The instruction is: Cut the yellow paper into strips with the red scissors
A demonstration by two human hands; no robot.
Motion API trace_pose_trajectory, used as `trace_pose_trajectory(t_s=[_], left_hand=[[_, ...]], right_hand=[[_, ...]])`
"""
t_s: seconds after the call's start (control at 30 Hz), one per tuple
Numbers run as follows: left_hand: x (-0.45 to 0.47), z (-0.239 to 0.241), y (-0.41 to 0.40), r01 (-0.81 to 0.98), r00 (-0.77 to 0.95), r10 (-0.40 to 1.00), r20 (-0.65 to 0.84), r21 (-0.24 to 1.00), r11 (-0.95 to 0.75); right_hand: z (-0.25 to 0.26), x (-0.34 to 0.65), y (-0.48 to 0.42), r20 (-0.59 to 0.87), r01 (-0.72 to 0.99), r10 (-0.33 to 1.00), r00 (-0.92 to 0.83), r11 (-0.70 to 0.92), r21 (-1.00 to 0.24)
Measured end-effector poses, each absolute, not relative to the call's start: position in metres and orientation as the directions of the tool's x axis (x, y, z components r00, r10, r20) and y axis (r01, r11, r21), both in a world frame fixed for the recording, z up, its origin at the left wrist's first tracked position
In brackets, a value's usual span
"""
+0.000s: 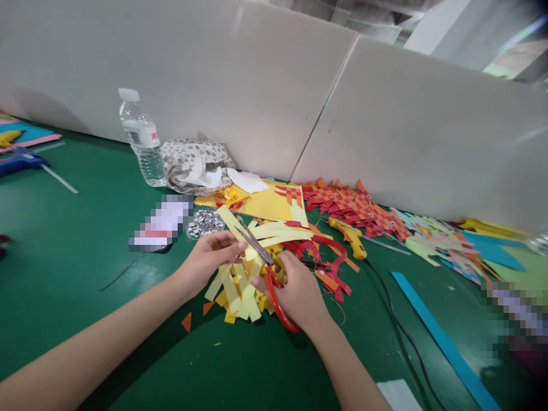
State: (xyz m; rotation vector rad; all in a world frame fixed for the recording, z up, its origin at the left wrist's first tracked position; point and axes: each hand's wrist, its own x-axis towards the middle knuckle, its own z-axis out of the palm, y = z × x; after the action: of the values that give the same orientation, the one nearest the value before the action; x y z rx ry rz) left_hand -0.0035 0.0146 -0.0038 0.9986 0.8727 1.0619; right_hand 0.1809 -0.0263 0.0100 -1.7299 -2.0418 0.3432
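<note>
My right hand (299, 294) is closed round the red handles of a pair of scissors (268, 268), whose blades point up and left. My left hand (209, 257) pinches a yellow paper strip (233, 225) that lies across the blades. Under both hands sits a loose heap of yellow paper strips (237, 294) on the green table (77, 240). Red paper strips (319, 251) lie just right of the scissors.
A water bottle (143, 140) and a crumpled patterned cloth (194, 162) stand by the white back wall. A yellow sheet (265, 202), a pile of woven orange-red paper fish (355, 208), a yellow glue gun (351, 237) with black cable, a dish of googly eyes (205, 222) and a blue strip (440, 337) lie around.
</note>
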Motion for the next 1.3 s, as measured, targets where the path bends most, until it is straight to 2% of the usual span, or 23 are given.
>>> trace_pose_trajectory(t_s=[0.33, 0.83, 0.93, 1.03, 1.13, 1.2, 1.3], left_hand=[[-0.004, -0.002, 0.014, -0.338, 0.307, 0.941, -0.145, 0.908, 0.25], [-0.003, 0.001, 0.012, -0.309, 0.339, 0.926, -0.166, 0.91, 0.276], [-0.002, 0.002, 0.011, -0.261, 0.356, 0.922, -0.155, 0.93, 0.257], [0.0, 0.001, 0.01, -0.204, 0.357, 0.919, -0.169, 0.946, 0.253], [0.003, 0.001, 0.009, -0.171, 0.344, 0.915, -0.209, 0.945, 0.28], [0.005, 0.0, 0.008, -0.172, 0.34, 0.913, -0.227, 0.939, 0.298], [0.007, -0.002, 0.007, -0.166, 0.34, 0.91, -0.238, 0.937, 0.308]], right_hand=[[0.01, 0.181, -0.026, 0.203, 0.835, 0.972, -0.117, 0.207, -0.511], [0.008, 0.18, -0.025, 0.254, 0.815, 0.964, -0.078, 0.208, -0.541], [0.007, 0.182, -0.024, 0.239, 0.772, 0.971, -0.014, 0.162, -0.615], [0.004, 0.183, -0.022, 0.094, 0.61, 0.994, 0.062, 0.036, -0.792], [0.001, 0.178, -0.022, -0.095, 0.291, 0.994, 0.048, -0.105, -0.951], [-0.001, 0.174, -0.022, -0.156, 0.07, 0.988, -0.009, -0.155, -0.985], [-0.004, 0.172, -0.022, -0.135, -0.059, 0.991, 0.001, -0.135, -0.989]])
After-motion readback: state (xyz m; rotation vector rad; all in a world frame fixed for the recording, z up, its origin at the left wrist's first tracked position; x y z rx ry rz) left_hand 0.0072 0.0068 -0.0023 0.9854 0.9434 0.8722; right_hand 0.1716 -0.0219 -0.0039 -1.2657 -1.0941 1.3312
